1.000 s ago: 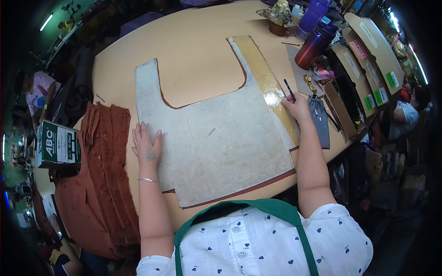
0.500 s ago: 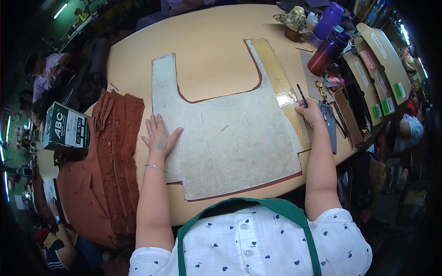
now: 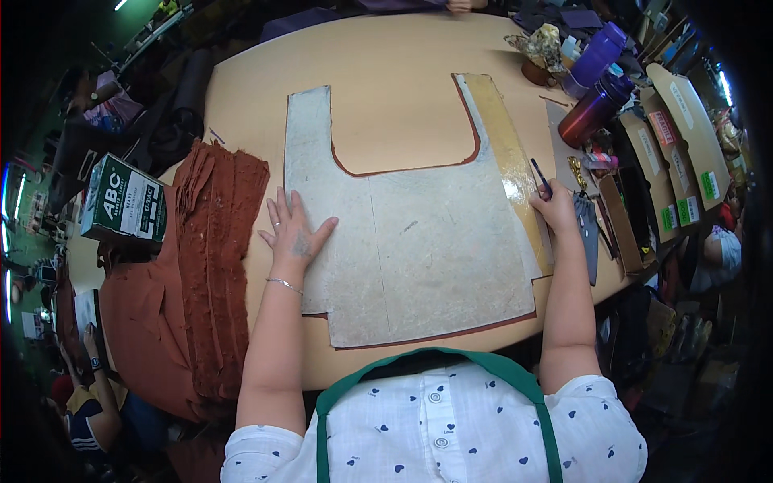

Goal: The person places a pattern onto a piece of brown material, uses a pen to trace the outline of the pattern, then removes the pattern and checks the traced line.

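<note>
A large pale grey U-shaped pattern board (image 3: 427,241) lies flat over reddish-brown material, which shows as a thin rim along its inner curve and near edge. Down its right side runs a shiny yellowish strip (image 3: 498,121). My left hand (image 3: 294,229) rests with fingers spread on the board's left edge. In my right hand (image 3: 557,208), closed at the strip's right edge, is a dark pen (image 3: 540,175), its upper end pointing up and away. The pen's tip is hidden by the fingers.
Left of the board lies a stack of reddish-brown leather pieces (image 3: 217,258), beside a green-and-white box (image 3: 125,197). At the right stand a red-purple bottle (image 3: 594,109), a purple bottle (image 3: 600,56), small scissors (image 3: 576,171) and open cardboard boxes (image 3: 680,145). Another person's hand (image 3: 465,6) is at the far edge.
The whole view has shifted, so the table and board sit farther right in the picture. Both hands keep about the same places on the board. Another person's hand has appeared at the far edge.
</note>
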Tool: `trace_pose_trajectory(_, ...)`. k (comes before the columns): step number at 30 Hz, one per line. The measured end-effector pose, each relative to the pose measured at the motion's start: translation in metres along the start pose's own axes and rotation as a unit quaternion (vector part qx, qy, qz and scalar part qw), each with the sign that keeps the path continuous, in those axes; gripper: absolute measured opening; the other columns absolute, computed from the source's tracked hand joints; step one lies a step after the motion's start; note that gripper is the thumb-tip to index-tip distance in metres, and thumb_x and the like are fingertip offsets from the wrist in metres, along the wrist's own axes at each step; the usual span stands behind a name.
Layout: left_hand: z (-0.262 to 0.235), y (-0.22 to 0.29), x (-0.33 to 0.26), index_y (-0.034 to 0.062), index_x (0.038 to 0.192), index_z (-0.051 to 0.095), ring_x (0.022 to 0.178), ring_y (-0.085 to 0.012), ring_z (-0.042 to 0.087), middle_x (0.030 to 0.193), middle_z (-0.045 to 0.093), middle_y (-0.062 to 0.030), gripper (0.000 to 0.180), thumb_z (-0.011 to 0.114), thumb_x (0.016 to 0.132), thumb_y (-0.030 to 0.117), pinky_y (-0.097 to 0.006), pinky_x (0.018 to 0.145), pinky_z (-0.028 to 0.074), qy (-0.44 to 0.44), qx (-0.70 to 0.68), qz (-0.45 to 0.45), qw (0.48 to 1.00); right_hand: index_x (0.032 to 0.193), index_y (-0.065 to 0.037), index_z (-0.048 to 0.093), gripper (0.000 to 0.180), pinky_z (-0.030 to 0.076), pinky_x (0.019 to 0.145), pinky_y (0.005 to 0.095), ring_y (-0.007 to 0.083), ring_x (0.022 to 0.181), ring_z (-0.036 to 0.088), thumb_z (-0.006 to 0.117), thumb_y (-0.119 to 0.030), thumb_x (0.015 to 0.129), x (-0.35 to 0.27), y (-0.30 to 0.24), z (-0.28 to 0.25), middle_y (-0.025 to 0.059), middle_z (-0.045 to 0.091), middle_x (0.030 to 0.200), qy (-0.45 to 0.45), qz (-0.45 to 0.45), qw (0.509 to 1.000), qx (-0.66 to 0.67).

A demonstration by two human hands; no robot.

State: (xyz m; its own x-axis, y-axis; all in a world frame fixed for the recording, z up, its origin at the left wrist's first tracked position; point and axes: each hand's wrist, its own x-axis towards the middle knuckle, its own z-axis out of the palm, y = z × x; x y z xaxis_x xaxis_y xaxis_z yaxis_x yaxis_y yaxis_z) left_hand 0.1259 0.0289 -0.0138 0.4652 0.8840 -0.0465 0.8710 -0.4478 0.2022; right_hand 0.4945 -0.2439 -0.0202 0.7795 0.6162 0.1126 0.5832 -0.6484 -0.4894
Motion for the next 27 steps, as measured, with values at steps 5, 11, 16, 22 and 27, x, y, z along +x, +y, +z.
trace_pose_trajectory(5, 0.014, 0.038, -0.010, 0.0137, 0.132, 0.036, 0.133, -0.0306, 0.015, 0.142, 0.024, -0.0092, 0.062, 0.054, 0.081, 0.045, -0.066, 0.097, 0.016, 0.040, 0.002, 0.193, 0.980, 0.088, -0.004, 0.059, 0.022, 0.039, 0.061, 0.0227, 0.0089, 0.068, 0.048, 0.052, -0.025, 0.089, 0.013, -0.102, 0.039, -0.0006, 0.053, 0.074, -0.007, 0.034, 0.906, 0.422)
trace_pose_trajectory(11, 0.023, 0.073, -0.016, 0.0180, 0.131, 0.038, 0.130, -0.0302, 0.020, 0.139, 0.029, -0.0074, 0.062, 0.051, 0.079, 0.051, -0.066, 0.095, 0.018, 0.006, -0.013, 0.241, 0.970, 0.086, -0.001, 0.054, 0.023, 0.044, 0.054, 0.0200, 0.0080, 0.061, 0.054, 0.052, -0.024, 0.090, 0.021, -0.218, 0.130, 0.0019, 0.057, 0.072, -0.192, -0.014, 0.816, 0.545)
trace_pose_trajectory(16, 0.023, 0.074, -0.015, 0.0192, 0.131, 0.038, 0.130, -0.0299, 0.021, 0.138, 0.030, -0.0070, 0.066, 0.052, 0.077, 0.054, -0.067, 0.094, 0.020, 0.007, -0.015, 0.236, 0.972, 0.086, 0.000, 0.055, 0.020, 0.047, 0.059, 0.0239, 0.0107, 0.065, 0.058, 0.056, -0.019, 0.087, 0.024, -0.236, 0.157, 0.0054, 0.059, 0.071, -0.163, -0.064, 0.837, 0.519)
trace_pose_trajectory(22, 0.021, 0.075, -0.013, 0.0204, 0.132, 0.037, 0.129, -0.0294, 0.021, 0.137, 0.030, -0.0067, 0.067, 0.053, 0.076, 0.055, -0.067, 0.093, 0.020, 0.006, -0.026, 0.233, 0.972, 0.084, 0.000, 0.056, 0.021, 0.047, 0.060, 0.0293, 0.0176, 0.065, 0.060, 0.057, -0.021, 0.085, 0.022, -0.240, 0.162, 0.0101, 0.061, 0.072, -0.121, -0.124, 0.877, 0.449)
trace_pose_trajectory(27, 0.022, 0.076, -0.014, 0.0203, 0.130, 0.040, 0.129, -0.0292, 0.022, 0.138, 0.030, -0.0063, 0.067, 0.053, 0.075, 0.057, -0.067, 0.093, 0.020, 0.009, -0.013, 0.229, 0.973, 0.084, 0.000, 0.057, 0.022, 0.047, 0.064, 0.0351, 0.0285, 0.069, 0.061, 0.057, -0.022, 0.085, 0.022, -0.227, 0.134, 0.0153, 0.061, 0.073, -0.113, -0.181, 0.924, 0.317)
